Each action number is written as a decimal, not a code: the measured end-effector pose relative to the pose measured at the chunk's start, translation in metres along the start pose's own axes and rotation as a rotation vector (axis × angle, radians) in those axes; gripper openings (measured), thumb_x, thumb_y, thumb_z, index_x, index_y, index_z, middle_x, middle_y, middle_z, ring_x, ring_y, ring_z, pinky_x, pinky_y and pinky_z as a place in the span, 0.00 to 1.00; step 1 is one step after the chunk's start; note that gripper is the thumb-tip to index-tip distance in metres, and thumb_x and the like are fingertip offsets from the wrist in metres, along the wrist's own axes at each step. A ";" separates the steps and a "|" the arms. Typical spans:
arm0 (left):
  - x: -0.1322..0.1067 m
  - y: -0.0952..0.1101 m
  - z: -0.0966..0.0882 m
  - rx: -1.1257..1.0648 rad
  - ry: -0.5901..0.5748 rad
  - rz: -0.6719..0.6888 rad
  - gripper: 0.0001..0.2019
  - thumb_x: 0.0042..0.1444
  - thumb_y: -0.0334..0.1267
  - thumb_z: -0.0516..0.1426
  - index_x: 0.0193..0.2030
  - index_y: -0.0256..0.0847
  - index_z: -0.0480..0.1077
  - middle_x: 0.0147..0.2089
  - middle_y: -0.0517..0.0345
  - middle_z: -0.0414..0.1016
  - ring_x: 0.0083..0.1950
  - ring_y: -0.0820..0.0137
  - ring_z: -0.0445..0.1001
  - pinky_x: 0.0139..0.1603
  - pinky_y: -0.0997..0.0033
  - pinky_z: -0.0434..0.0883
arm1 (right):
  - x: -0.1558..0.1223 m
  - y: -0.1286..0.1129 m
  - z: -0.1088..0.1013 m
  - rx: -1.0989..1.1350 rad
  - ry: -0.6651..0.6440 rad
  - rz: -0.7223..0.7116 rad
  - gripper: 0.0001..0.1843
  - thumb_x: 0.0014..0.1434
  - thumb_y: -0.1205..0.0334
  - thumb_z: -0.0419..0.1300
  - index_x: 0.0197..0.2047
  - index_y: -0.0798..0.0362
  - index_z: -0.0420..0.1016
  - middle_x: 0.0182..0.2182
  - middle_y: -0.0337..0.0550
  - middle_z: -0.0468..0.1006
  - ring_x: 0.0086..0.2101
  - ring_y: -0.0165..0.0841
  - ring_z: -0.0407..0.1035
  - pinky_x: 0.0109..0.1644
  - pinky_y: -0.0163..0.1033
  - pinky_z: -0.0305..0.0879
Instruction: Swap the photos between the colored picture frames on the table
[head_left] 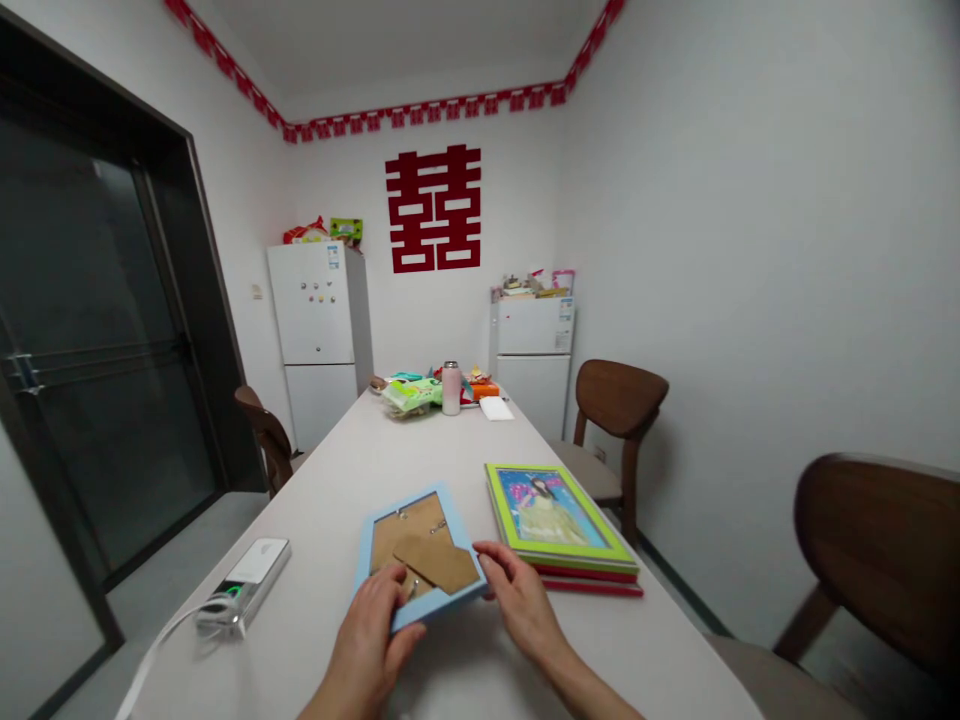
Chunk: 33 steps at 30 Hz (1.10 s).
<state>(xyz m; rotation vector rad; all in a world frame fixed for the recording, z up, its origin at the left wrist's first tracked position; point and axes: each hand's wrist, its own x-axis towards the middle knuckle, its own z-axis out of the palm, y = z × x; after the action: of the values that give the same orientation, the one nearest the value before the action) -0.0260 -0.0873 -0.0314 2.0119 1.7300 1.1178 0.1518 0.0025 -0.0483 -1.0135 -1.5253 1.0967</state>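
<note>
A light-blue picture frame point(417, 545) lies face down on the white table point(360, 470), its brown backing board and folding stand showing. My left hand point(375, 625) rests on its near left corner, fingers curled over the backing and the rim. My right hand point(521, 600) touches the frame's right edge with fingers bent. Just right of it sits a stack of frames, a lime-green frame point(559, 510) with a colourful picture on top and a red frame point(592, 582) beneath.
A white power bank point(247, 585) with a cable lies at the table's left. At the far end are snack bags point(411, 394), a steel bottle point(451, 388) and a white box point(496, 408). Wooden chairs point(619, 420) stand on both sides, two fridges point(321, 335) behind.
</note>
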 end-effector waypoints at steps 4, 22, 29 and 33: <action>0.002 0.019 0.007 -0.423 0.210 -0.106 0.08 0.47 0.43 0.54 0.29 0.42 0.62 0.51 0.49 0.66 0.53 0.59 0.62 0.51 0.59 0.60 | -0.014 0.003 0.029 0.499 -0.049 0.385 0.21 0.46 0.49 0.55 0.38 0.56 0.66 0.27 0.42 0.71 0.24 0.30 0.67 0.27 0.36 0.61; 0.115 0.070 0.112 -1.003 0.074 -0.348 0.17 0.48 0.36 0.54 0.45 0.32 0.60 0.44 0.42 0.71 0.43 0.63 0.71 0.43 0.68 0.68 | 0.077 -0.009 -0.148 -0.133 0.293 0.195 0.21 0.41 0.68 0.54 0.42 0.58 0.72 0.29 0.43 0.78 0.28 0.34 0.70 0.32 0.34 0.63; 0.116 0.052 0.143 -0.751 0.044 -0.384 0.19 0.48 0.35 0.53 0.49 0.37 0.59 0.51 0.50 0.67 0.53 0.63 0.63 0.52 0.68 0.59 | 0.092 0.018 -0.161 -0.295 0.296 0.222 0.18 0.40 0.66 0.55 0.37 0.57 0.74 0.31 0.44 0.78 0.31 0.35 0.70 0.33 0.33 0.63; 0.112 0.049 0.148 -0.669 0.007 -0.411 0.22 0.50 0.36 0.50 0.53 0.34 0.55 0.55 0.49 0.63 0.55 0.66 0.60 0.54 0.71 0.56 | 0.074 0.028 -0.163 -0.313 0.293 0.254 0.17 0.47 0.60 0.50 0.35 0.58 0.74 0.27 0.46 0.78 0.27 0.34 0.70 0.29 0.34 0.63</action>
<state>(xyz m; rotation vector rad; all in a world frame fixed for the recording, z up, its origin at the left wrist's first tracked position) 0.1109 0.0449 -0.0565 1.1943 1.4122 1.3177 0.2993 0.1065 -0.0370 -1.5458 -1.3784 0.8439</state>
